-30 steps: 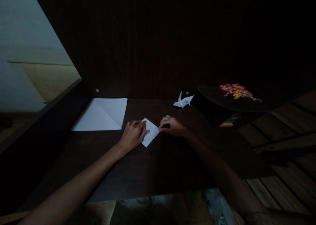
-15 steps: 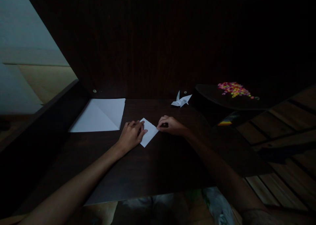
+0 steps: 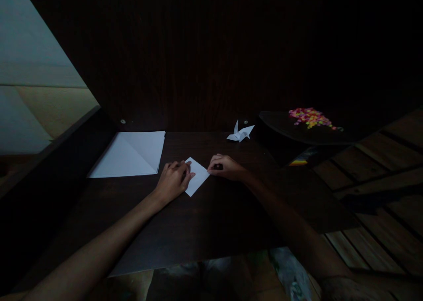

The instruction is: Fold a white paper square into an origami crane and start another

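Observation:
A small white square of folded paper lies on the dark table, turned so one corner points toward me. Across its left part rests my left hand, fingers spread and pressing the paper flat. The right corner is pinched between the thumb and fingertips of my right hand. Behind my right hand stands a white origami crane. To the left of my left hand lies a stack of larger white paper sheets, its top sheet marked by a diagonal crease.
A dark panel rises behind the table, and a low dark side wall bounds the left. At the right, a raised dark shelf holds a pile of small colourful pieces. Wooden slats show beyond.
The whole view has shifted slightly, so things appear a little farther left. Both hands keep the same places on the folded paper.

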Action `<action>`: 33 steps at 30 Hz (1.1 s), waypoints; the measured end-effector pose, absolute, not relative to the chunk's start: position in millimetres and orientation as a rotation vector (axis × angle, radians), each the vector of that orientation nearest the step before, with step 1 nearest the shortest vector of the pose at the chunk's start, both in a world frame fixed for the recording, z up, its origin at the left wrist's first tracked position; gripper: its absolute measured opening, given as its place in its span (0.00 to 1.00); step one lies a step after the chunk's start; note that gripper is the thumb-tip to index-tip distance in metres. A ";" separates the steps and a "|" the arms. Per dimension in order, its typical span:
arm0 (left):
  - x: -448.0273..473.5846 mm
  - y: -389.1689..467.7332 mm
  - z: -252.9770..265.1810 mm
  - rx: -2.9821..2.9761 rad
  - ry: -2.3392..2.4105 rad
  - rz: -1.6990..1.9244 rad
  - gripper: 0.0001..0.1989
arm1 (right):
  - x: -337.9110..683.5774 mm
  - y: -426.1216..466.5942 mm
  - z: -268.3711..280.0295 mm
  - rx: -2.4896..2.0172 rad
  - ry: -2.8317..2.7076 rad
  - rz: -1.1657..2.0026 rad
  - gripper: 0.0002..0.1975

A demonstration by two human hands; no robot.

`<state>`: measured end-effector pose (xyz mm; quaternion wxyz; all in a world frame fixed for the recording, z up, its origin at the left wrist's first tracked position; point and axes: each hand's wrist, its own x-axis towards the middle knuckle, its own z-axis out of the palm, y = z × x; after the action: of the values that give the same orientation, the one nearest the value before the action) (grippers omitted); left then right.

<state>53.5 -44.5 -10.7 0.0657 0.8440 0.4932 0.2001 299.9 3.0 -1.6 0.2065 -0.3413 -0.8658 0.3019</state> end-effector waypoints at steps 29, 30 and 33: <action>37.1 -34.2 -6.0 2.408 1.419 0.658 0.29 | 277.2 -20.5 -15.9 -1.263 -2.284 0.436 0.21; 37.9 -34.6 -6.2 2.416 1.412 0.672 0.29 | 274.7 -21.4 -17.6 -1.281 -2.278 0.418 0.23; 40.3 -35.8 -7.2 2.417 1.394 0.699 0.28 | 269.1 -23.2 -21.6 -1.287 -2.268 0.378 0.23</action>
<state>40.3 -35.8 -7.2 0.1322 0.8331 0.4802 0.2407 269.1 -23.2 -21.6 0.2509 -0.4728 -0.8332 0.1390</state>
